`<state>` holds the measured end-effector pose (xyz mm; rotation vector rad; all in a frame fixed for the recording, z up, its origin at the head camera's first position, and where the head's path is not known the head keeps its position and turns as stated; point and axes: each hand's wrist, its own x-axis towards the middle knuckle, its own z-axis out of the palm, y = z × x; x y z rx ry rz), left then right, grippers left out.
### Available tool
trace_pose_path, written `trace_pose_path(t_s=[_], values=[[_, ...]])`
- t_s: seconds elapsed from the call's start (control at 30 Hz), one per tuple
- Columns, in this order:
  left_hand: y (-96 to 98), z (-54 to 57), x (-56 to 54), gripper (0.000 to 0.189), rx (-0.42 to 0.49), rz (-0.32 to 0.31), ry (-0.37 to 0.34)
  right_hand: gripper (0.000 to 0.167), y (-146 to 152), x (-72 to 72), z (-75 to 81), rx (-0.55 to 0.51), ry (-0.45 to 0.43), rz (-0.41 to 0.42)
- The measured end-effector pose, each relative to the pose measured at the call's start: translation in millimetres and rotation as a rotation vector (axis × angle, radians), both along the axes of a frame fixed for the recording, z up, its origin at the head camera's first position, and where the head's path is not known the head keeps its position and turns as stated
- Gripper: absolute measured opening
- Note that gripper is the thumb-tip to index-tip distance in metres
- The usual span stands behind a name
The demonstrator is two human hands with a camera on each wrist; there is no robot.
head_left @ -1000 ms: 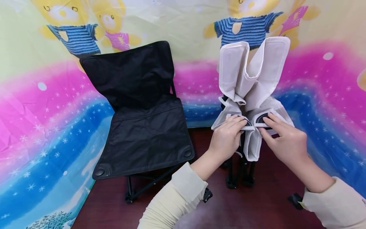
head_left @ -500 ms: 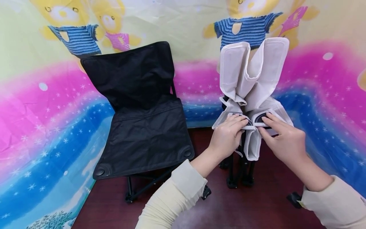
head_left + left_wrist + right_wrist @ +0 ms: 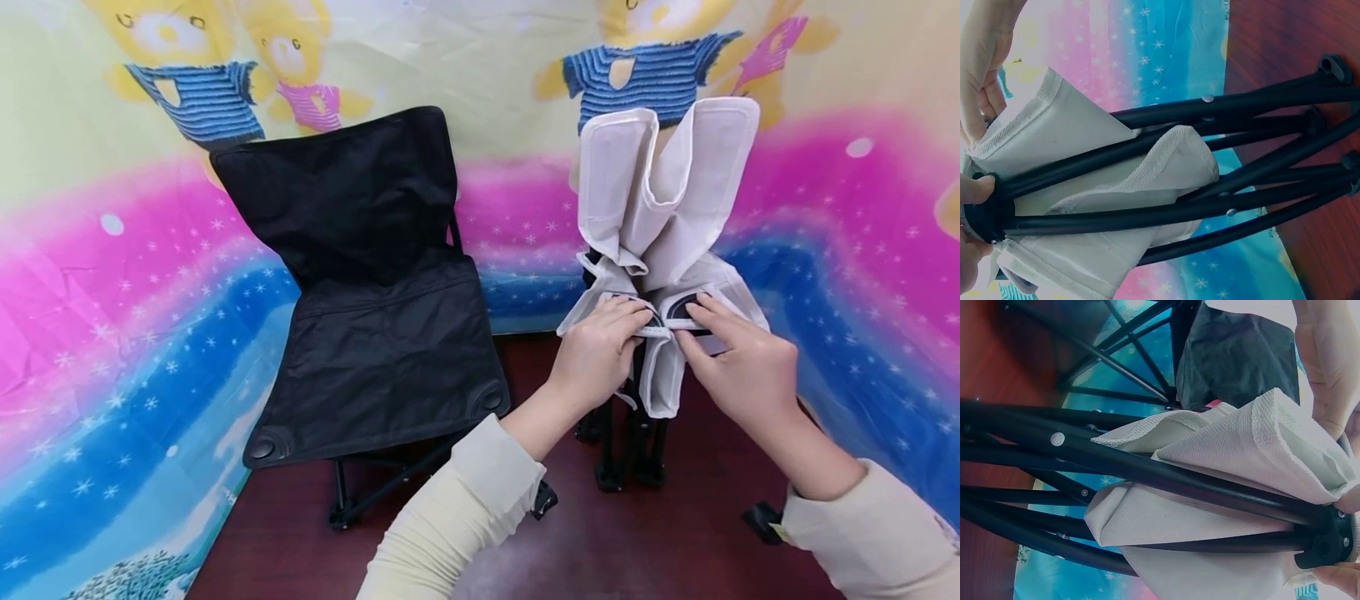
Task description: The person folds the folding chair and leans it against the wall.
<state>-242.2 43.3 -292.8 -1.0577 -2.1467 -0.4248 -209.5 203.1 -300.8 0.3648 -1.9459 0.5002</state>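
Note:
A half-folded white camping chair (image 3: 611,175) stands on the right, its fabric back creased inward and its seat bunched up. My left hand (image 3: 596,354) pinches the seat's left front corner, fingers on top. In the left wrist view its thumb lies against the black plastic bracket (image 3: 988,219) at the leg's top. My right hand (image 3: 746,367) grips the right front corner by its black patch (image 3: 681,308), with thumb below. The right wrist view has its fingertips at another bracket (image 3: 1325,540). Both corners are close together, and the black legs (image 3: 611,450) stand bunched beneath.
An unfolded black camping chair (image 3: 390,358) stands to the left, near the left forearm. The dark red table surface (image 3: 600,550) runs under both chairs. Behind them hangs a printed backdrop (image 3: 517,192) with cartoon bears, folding round at the sides.
My right hand has shifted slightly left, and the two seat corners sit marginally higher. Both hands keep their grip. The black chair stays where it was.

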Motion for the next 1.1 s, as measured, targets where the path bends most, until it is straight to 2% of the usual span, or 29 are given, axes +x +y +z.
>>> trace_pose_path(t_s=[0.2,0.33,0.47,0.63,0.8,1.1], values=[[-1.5,0.4,-0.1,0.027,-0.024,0.021,0.0,0.031,-1,-0.7,-3.0,-0.025,-0.01,-0.01],[-2.0,-0.7,0.0,0.027,-0.035,0.026,0.006,0.032,0,-0.5,-7.4,-0.045,-0.009,-0.015],[-2.6,-3.6,-1.3,0.026,-0.001,-0.002,0.028,0.033,0,-0.1,-11.4,-0.078,-0.002,0.006],[-5.4,-8.4,-3.6,0.028,0.062,-0.052,0.034,0.033,1,-0.5,-16.7,-0.138,0.002,0.075],[-7.0,-11.7,-5.4,0.028,0.088,-0.076,0.024,0.044,5,-3.5,-23.4,-0.188,0.041,0.141],[-10.0,-13.6,-8.1,0.03,0.106,-0.094,0.026,0.049,5,-7.5,-31.9,-0.223,0.09,0.147]])
